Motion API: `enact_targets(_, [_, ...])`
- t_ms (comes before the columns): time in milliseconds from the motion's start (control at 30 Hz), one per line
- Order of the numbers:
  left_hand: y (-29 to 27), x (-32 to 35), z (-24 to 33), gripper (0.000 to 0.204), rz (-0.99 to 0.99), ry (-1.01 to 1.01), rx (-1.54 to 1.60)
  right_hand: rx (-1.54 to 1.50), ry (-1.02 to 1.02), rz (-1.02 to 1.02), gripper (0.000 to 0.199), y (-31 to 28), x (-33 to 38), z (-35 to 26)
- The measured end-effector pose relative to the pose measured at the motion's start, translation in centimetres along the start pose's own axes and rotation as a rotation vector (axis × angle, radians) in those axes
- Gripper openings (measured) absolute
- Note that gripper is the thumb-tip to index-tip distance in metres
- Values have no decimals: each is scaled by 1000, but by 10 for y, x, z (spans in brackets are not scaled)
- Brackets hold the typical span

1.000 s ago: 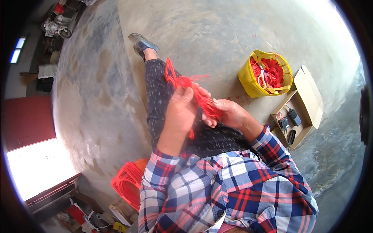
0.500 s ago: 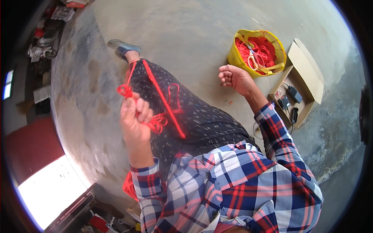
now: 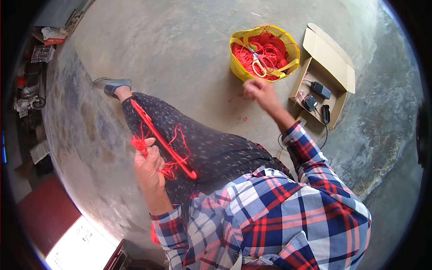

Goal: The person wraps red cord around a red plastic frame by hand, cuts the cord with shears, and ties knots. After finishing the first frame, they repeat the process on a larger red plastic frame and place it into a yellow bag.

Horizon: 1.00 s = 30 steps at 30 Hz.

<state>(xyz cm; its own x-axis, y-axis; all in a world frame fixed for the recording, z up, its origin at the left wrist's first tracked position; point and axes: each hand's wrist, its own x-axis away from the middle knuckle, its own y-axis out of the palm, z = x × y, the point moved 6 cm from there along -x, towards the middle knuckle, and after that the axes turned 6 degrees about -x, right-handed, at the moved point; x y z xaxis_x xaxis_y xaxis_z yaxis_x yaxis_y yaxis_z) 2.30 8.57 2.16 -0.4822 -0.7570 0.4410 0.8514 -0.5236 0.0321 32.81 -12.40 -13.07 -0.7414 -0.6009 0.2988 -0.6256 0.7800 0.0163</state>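
My left hand [image 3: 150,168] is closed round a bunched red cord [image 3: 140,143], its loops hanging out on both sides of the fingers. Across my leg lies a red braided cord [image 3: 162,143], running from near the ankle to above the knee. A thin loose strand curls beside it on the dark trousers. My right hand [image 3: 263,94] is raised just in front of a yellow bag [image 3: 238,67], fingers curled in and slightly blurred; what they hold, if anything, is hidden. Inside the bag are red cord [image 3: 274,49] and scissors [image 3: 258,66] with pale handles.
Right of the bag stands an open cardboard box [image 3: 330,72] with black power adapters [image 3: 320,90] and cables in it. My outstretched leg [image 3: 202,135] crosses the concrete floor [image 3: 180,45]. Assorted clutter [image 3: 31,96] lines the far left side.
The view has shifted, so the bag and box appear further left and higher. My left hand has come down closer to the leg with the cord; my right hand's fingers have curled in more.
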Motion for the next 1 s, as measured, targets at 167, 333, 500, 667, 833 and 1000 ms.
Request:
enact_targets(167, [-8,1,-10,18,134,20,-123,632,-411,298,16,-57,-56,-68])
enact_targets(333, [-31,-1,-18,22,196,6,68,1087,95,143,41,-69,-85,-26])
enact_targets(500, [-14,5,-12,24,131,103,-565,1167,140,181,35,-61,-78,-28])
enact_targets(667, [17,-12,-9,27,-46,175,-1269,1092,144,183,34,-64,-87,-20])
enact_targets(833, [-26,-5,-40,16,-25,-89,-123,751,71,190,44,-96,-100,0])
enact_targets(1000, [-52,20,-48,28,81,-114,473,224,-96,250,30,-108,-90,7])
